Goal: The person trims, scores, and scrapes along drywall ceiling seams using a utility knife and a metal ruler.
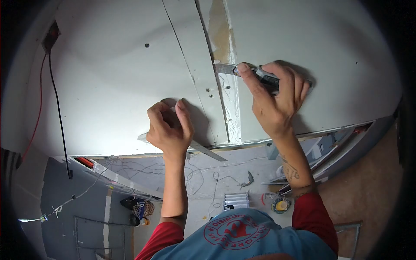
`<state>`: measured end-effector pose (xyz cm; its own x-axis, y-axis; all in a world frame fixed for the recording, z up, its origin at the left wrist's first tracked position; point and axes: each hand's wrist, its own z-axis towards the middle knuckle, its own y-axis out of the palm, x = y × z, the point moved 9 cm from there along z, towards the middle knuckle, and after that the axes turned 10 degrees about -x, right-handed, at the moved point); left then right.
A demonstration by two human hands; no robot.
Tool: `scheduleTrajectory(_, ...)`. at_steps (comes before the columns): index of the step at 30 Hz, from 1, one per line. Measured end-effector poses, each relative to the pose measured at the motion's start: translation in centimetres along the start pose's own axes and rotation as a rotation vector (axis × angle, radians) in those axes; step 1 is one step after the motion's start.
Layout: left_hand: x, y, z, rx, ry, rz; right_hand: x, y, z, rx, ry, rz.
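Observation:
My right hand [279,97] is closed round a utility knife [266,78] with a dark and grey handle. Its broad blade touches the edge of a seam in the white panel [329,47], just below a brown exposed strip [220,37]. My left hand [171,128] is curled near the panel, left of the seam, with thumb and fingers bent towards each other. Behind that hand and wrist a thin metal strip or blade [209,152] sticks out to both sides; how it is held is hidden.
Red [41,97] and black [57,104] wires hang from an opening at the left. Below are loose cables, a slatted metal object [236,200], a round container [281,205], a dark bag-like item [138,208] and a metal frame [77,234].

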<state>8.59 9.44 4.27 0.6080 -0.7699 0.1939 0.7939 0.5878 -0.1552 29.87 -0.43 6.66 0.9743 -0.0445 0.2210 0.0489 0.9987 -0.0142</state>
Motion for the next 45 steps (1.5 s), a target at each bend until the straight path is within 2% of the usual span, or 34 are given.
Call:
scheduleTrajectory(7,-0.2,-0.2,-0.1,-0.019,-0.001,-0.059,0.3,-0.5,-0.7,-0.112,0.023,0.058)
scheduleTrajectory(17,-0.1,0.0,-0.1,-0.021,0.011,-0.009,0.3,-0.2,0.1,-0.068,0.007,-0.034)
scheduleTrajectory(21,0.1,0.2,-0.2,-0.007,0.003,-0.002,1.1,0.0,1.3,0.028,0.019,-0.066)
scheduleTrajectory(26,-0.5,-0.2,-0.1,-0.007,-0.015,-0.040,5.0,0.0,8.1,0.251,0.033,-0.119)
scheduleTrajectory(29,-0.6,-0.4,-0.1,-0.020,-0.005,-0.035,4.8,-1.2,8.0,0.333,0.002,0.019)
scheduleTrajectory(31,-0.8,-0.1,-0.3,-0.067,-0.008,0.003,4.3,-1.6,5.2,0.180,-0.089,0.206)
scheduleTrajectory(35,-0.6,0.1,-0.2,-0.077,-0.011,0.017,2.3,-1.8,0.9,-0.140,-0.062,0.160)
scheduleTrajectory(40,-0.2,-0.1,-0.2,-0.011,0.035,0.020,1.9,-1.2,-0.2,-0.188,-0.072,0.107)
scheduleTrajectory(45,-0.9,0.0,-0.5,-0.056,-0.022,-0.007,1.1,-0.9,-0.5,-0.144,-0.041,-0.016)
